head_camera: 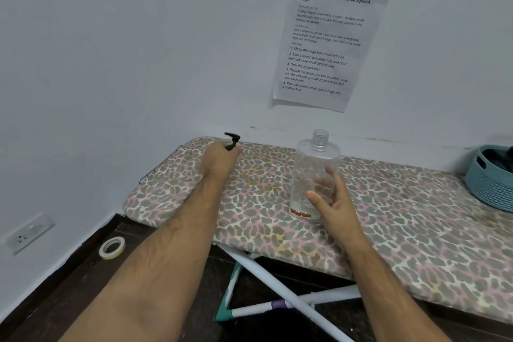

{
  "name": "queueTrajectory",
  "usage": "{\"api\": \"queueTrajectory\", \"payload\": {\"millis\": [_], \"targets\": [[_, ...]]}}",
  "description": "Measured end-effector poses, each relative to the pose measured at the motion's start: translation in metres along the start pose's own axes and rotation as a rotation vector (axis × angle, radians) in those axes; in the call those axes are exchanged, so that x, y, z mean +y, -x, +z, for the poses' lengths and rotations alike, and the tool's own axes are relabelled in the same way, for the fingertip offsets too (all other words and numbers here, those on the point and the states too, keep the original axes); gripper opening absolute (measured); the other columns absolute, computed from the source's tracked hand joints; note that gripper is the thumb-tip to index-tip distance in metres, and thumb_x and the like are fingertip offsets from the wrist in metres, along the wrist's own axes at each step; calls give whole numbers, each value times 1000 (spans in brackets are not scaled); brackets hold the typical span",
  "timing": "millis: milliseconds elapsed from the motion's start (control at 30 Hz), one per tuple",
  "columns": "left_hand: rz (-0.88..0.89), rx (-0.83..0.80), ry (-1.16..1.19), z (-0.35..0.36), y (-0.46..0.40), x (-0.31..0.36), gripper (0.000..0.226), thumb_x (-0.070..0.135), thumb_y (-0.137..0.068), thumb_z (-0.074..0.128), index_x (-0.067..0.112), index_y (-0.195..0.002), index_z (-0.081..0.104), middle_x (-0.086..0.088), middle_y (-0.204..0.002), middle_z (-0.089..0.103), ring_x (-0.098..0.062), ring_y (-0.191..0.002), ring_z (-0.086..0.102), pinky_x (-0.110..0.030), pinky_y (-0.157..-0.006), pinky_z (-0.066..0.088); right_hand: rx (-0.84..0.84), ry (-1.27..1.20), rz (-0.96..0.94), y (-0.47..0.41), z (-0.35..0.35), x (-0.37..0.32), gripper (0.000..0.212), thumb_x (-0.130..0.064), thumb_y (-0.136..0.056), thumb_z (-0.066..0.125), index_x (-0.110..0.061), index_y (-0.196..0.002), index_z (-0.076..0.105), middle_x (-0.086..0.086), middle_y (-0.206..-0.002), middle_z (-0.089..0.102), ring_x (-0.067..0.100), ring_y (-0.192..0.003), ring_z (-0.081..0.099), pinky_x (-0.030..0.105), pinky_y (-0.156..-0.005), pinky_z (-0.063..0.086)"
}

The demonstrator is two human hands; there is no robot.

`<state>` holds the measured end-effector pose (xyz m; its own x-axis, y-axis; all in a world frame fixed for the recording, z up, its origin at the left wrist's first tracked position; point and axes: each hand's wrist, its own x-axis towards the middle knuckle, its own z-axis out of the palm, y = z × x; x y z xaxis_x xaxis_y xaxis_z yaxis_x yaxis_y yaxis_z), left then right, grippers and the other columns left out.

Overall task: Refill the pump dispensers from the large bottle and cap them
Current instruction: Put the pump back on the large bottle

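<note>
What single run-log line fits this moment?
left hand: grips black pump head | right hand: open beside uncapped clear bottle | bottle upright on ironing board

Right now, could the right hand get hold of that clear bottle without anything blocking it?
Probably yes. The right hand is already at the clear bottle, its fingers spread beside the wall, and nothing stands between them. The left hand is off at the black pump.

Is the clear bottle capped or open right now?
Open: the clear bottle shows bare neck threads; the left hand holds the black pump.
</note>
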<state>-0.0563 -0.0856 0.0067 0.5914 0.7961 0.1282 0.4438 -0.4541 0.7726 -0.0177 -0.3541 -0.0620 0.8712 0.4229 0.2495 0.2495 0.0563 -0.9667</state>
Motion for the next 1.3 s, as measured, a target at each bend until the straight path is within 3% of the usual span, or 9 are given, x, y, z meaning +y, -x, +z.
{"api": "queueTrajectory", "payload": {"millis": [200, 433, 567, 667, 767, 900, 967, 1100, 1300], "targets": [[183, -26, 331, -8, 15, 72, 24, 39, -92, 66, 17, -84, 68, 5, -78, 65, -14, -73, 59, -31, -74, 49, -1, 19, 17, 0, 0, 0, 72, -20, -90, 69, -40, -149, 32, -9, -132, 54, 7, -121, 55, 33, -92, 54], [322, -74, 582, -19, 35, 134, 25, 29, -97, 62, 9, -84, 70, 9, -61, 53, -10, -58, 45, -28, -64, 40, 12, 10, 26, 0, 0, 1, 68, -22, -90, 71, -45, -143, 35, -13, -128, 58, 8, -117, 60, 31, -92, 54], [393, -97, 709, -31, 46, 162, 21, 24, -100, 59, 9, -100, 74, 7, -88, 72, 1, -74, 62, -16, -71, 46, 15, -1, 62, -2, -2, -3, 66, -22, -89, 72, -50, -136, 37, -12, -127, 58, 11, -115, 61, 42, -94, 55], [423, -94, 798, -41, 55, 181, 19, 21, -101, 57, 11, -99, 73, 5, -95, 74, 1, -82, 66, -10, -69, 47, 10, -3, 88, -1, -7, -10, 65, -16, -90, 71, -43, -139, 38, -6, -128, 56, 12, -113, 60, 34, -83, 58], [454, -121, 909, -46, 61, 199, 20, 19, -102, 55, 11, -99, 73, -2, -99, 75, -9, -89, 70, -17, -73, 53, 27, 10, 100, 1, -18, -14, 68, -14, -90, 70, -36, -144, 36, -6, -130, 56, 15, -115, 59, 26, -78, 55], [473, -156, 1040, -51, 73, 222, 25, 19, -102, 53, 3, -106, 71, -10, -102, 76, -16, -87, 71, -25, -72, 57, 43, 18, 111, 5, -33, -17, 68, -14, -89, 72, -37, -143, 38, -5, -128, 56, 14, -115, 58, 36, -85, 57], [476, -166, 1087, -53, 79, 234, 25, 20, -102, 53, 3, -108, 71, -11, -104, 75, -20, -91, 72, -30, -77, 60, 41, 29, 107, 8, -37, -17, 68, -13, -89, 71, -37, -143, 38, -4, -128, 56, 13, -115, 58, 32, -83, 56], [503, -153, 1135, -58, 88, 252, 24, 21, -101, 55, 3, -104, 71, -15, -106, 74, -27, -95, 70, -45, -88, 57, 31, 36, 101, 9, -38, -16, 68, -12, -89, 72, -41, -140, 38, -5, -128, 56, 15, -116, 59, 29, -85, 54], [489, -172, 1144, -49, 96, 260, 24, 24, -99, 58, 5, -105, 71, -15, -106, 74, -35, -104, 69, -50, -92, 57, 24, 12, 99, 10, -38, -18, 65, -9, -89, 70, -42, -134, 38, -5, -127, 56, 9, -115, 58, 24, -83, 53]]}}
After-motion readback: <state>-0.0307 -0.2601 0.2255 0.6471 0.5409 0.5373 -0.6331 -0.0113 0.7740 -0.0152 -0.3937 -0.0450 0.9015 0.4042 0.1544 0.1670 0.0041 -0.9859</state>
